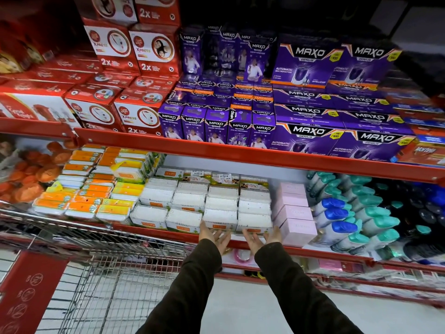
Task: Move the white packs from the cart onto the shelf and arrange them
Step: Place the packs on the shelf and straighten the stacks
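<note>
Several white packs (219,216) of cotton swabs stand in stacked rows on the middle red shelf (168,233), between orange-yellow packs and pink boxes. My left hand (213,236) is spread with the palm up, its fingertips touching the lower front of one front-row pack. My right hand (261,238) is likewise spread under the front edge of the neighbouring pack (254,221). Neither hand grips a pack. The wire cart (106,266) stands at lower left; its visible basket shows no white packs.
Pink boxes (297,227) sit right of the white packs, then bottles with teal and blue caps (346,227). Orange-yellow packs (96,196) lie to the left. Purple and red boxes fill the shelf above (240,150). A lower shelf (289,268) holds more goods.
</note>
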Available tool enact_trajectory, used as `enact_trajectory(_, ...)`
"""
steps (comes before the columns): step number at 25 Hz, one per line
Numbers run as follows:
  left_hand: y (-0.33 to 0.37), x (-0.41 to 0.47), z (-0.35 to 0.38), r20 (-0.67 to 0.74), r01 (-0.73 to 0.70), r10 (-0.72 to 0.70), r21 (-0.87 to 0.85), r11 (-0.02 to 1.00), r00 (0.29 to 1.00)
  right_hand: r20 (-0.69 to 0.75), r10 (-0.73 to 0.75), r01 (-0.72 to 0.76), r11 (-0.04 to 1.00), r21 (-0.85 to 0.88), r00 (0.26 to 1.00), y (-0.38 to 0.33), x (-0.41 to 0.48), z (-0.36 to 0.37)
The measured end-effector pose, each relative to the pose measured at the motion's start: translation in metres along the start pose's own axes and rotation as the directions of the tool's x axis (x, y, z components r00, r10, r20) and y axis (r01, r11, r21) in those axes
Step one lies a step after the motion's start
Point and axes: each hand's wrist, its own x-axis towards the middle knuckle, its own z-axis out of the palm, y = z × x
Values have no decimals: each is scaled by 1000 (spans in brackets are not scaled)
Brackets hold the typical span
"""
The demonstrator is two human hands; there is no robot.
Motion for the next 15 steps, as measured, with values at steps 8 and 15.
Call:
enact_trajectory(8, 33, -13, -37, -98, -34, 37, 34, 999, 995, -41, 35, -37, 998, -42, 999, 40, -1, -1)
enact_trajectory(15, 78, -4, -46, -134, -80, 74, -38, 996, 988, -30, 71, -73, 995, -62, 997, 78, 8, 23)
